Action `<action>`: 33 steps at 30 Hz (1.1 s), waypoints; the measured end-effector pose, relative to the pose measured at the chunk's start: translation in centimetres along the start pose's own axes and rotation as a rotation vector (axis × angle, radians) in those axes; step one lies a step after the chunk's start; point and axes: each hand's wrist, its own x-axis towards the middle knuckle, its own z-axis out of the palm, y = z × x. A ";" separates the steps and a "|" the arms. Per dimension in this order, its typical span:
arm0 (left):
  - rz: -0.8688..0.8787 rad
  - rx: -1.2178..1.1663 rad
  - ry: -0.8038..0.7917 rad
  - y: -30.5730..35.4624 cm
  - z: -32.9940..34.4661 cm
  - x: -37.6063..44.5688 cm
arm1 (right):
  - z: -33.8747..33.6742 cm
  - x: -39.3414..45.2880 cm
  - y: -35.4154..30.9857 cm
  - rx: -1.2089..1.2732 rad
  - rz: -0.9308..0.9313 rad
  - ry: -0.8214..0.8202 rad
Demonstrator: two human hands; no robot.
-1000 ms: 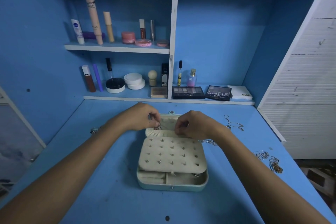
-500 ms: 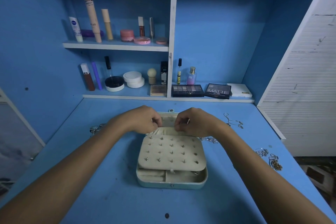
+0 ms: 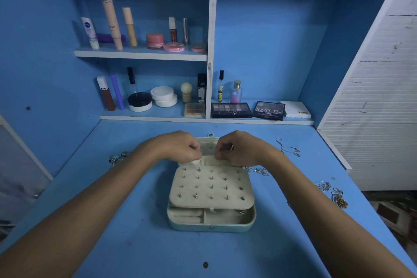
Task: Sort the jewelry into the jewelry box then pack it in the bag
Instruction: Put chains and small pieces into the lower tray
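Change: both hands have drawn closer together over the box's far edge since a second ago.
Counter (image 3: 126,228): blue, carrying the open jewelry box (image 3: 211,221) at centre, stud panel (image 3: 211,187) raised over its compartments.
Left hand (image 3: 180,146): fingers curled tight, pinching the cream pouch flap (image 3: 203,161).
Right hand (image 3: 239,149): fingers curled, pinching the same flap.
Necklaces (image 3: 288,148): loose, right of the box.

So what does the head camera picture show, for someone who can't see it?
Two hands, the left hand and right hand, meet with curled fingers at the far edge of an open cream jewelry box on a blue desk. A studded earring panel lies in the box, chains are scattered on the right, and makeup fills the shelves behind.
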 end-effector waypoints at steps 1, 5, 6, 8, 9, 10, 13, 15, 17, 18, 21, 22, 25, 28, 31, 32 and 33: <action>-0.001 0.022 0.005 0.1 0.1 0.1 | 0.0 0.0 0.0 0.000 0.003 0.000; 0.018 0.031 0.015 0.3 0.0 0.2 | 0.0 -0.1 0.0 0.008 0.017 0.004; 0.026 0.012 0.020 0.3 0.0 0.1 | 0.0 -0.1 0.0 0.008 0.020 0.005; 0.043 -0.038 0.037 0.2 -0.1 -0.2 | 0.0 0.0 0.0 0.007 0.028 0.003; 0.052 -0.052 0.044 0.2 -0.1 -0.3 | 0.0 0.0 -0.1 0.005 0.031 0.002; 0.062 -0.059 0.047 0.2 -0.1 -0.4 | 0.0 0.0 -0.1 0.003 0.033 0.001; 0.082 -0.072 0.037 0.1 -0.1 -0.5 | 0.0 0.0 -0.1 0.010 0.040 -0.002; 0.080 -0.080 0.030 0.1 0.0 -0.5 | 0.1 0.0 -0.1 0.020 0.046 -0.002; 0.081 -0.070 0.031 0.2 0.2 -0.4 | 0.2 0.0 -0.2 0.022 0.054 0.003; 0.084 -0.067 0.031 0.2 0.2 -0.3 | 0.3 0.1 -0.2 0.023 0.060 0.007; 0.099 -0.050 0.045 0.1 0.6 -0.2 | 0.4 0.1 -0.1 0.041 0.079 0.032; 0.104 -0.047 0.059 0.1 0.8 -0.1 | 0.4 0.0 0.0 0.046 0.087 0.039; 0.120 -0.036 0.094 -0.1 1.0 -0.1 | 0.2 -0.2 0.1 0.061 0.102 0.050; 0.132 -0.027 0.122 -0.3 1.1 0.0 | 0.2 -0.4 0.1 0.064 0.101 0.063; 0.140 -0.018 0.129 -0.3 1.1 0.2 | -0.1 -0.6 0.3 0.084 0.101 0.093; 0.141 -0.012 0.131 -0.3 1.1 0.2 | -0.3 -0.7 0.4 0.088 0.093 0.098; 0.144 -0.009 0.136 -0.2 1.0 0.3 | -0.5 -0.9 0.5 0.089 0.081 0.103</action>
